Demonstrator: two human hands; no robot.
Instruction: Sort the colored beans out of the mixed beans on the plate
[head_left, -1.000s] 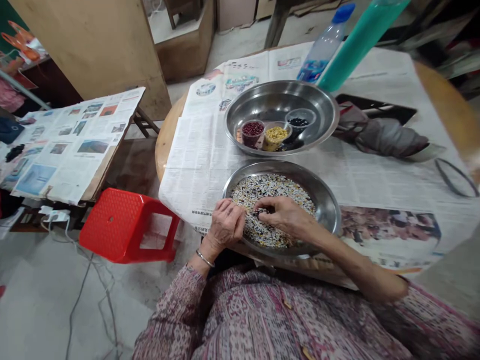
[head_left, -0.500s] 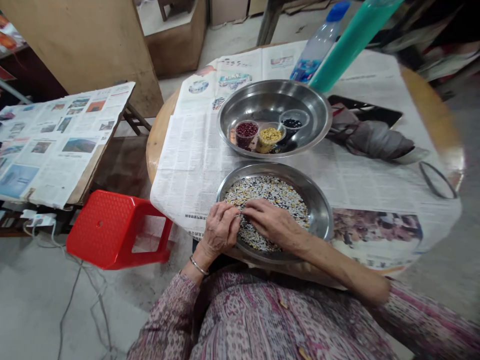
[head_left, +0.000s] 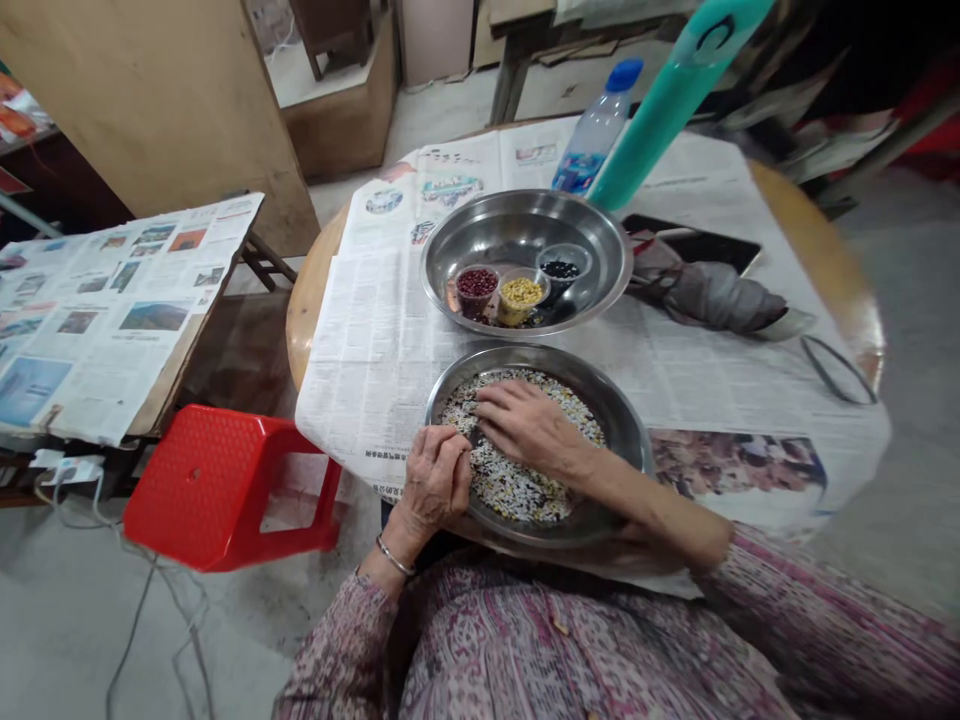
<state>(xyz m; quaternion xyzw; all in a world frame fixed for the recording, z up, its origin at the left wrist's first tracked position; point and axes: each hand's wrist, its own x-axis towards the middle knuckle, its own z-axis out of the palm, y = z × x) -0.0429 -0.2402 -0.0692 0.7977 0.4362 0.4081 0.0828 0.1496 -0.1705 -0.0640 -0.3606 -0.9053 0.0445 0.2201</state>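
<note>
A steel pan (head_left: 626, 430) of mixed white, yellow and black beans (head_left: 517, 485) sits at the near edge of a round table covered in newspaper. My right hand (head_left: 529, 425) lies flat on the beans with fingers stretched toward the pan's left side. My left hand (head_left: 436, 478) rests curled on the pan's near-left rim; whether it holds anything is hidden. Behind stands a second steel pan (head_left: 600, 235) holding three small cups: red beans (head_left: 476, 283), yellow beans (head_left: 521, 292) and black beans (head_left: 561, 269).
A water bottle (head_left: 596, 130) and a teal cylinder (head_left: 660, 110) stand behind the far pan. A folded grey umbrella (head_left: 709, 295) lies to the right. A red plastic stool (head_left: 225, 485) and a newspaper-covered board (head_left: 112, 300) are at the left.
My right hand went from pinching beans at the pan's middle to lying flat, reaching left across them. My left hand stayed curled at the rim. The view shifted slightly.
</note>
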